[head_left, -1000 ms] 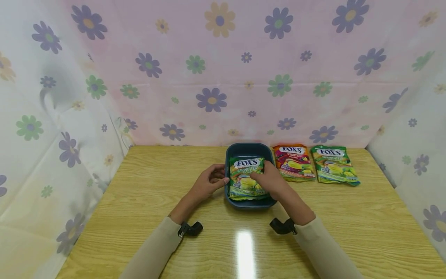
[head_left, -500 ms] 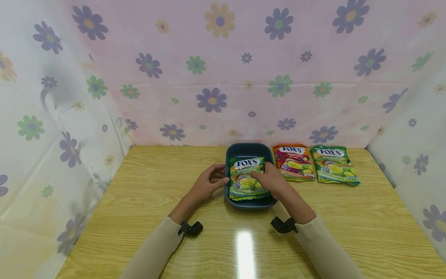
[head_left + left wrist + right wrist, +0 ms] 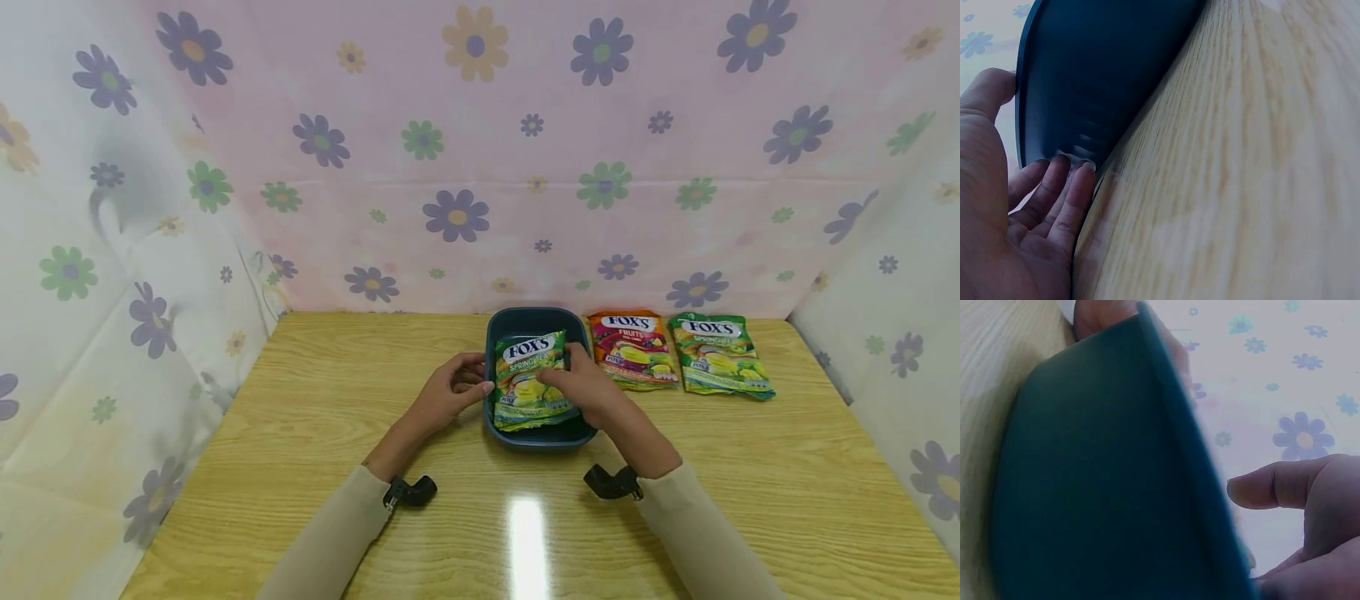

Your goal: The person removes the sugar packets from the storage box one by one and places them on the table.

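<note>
A dark blue-green plastic tub (image 3: 534, 443) stands on the table. Inside it lies a green Fox's Spring Tea candy bag (image 3: 525, 392), its top tilted up to the right, with more wrapper edges showing beneath. My right hand (image 3: 590, 390) pinches this bag at its right edge, thumb on the front; the other fingers are mostly hidden inside the tub. At the tub's left side, my left hand (image 3: 448, 392) holds the wall. The left wrist view shows its thumb at the rim and its curled fingers (image 3: 1079, 194) against the outer wall.
To the right of the tub lie a red Fox's Fruits candy bag (image 3: 633, 350) and another green Spring Tea bag (image 3: 722, 354), side by side. A flowered cloth (image 3: 375, 225) hangs behind the wooden table (image 3: 337, 375) and along both sides.
The top candy bag in the tub has turned slightly, its upper right corner rising, with my right hand moving a little along. My left hand has stayed in place.
</note>
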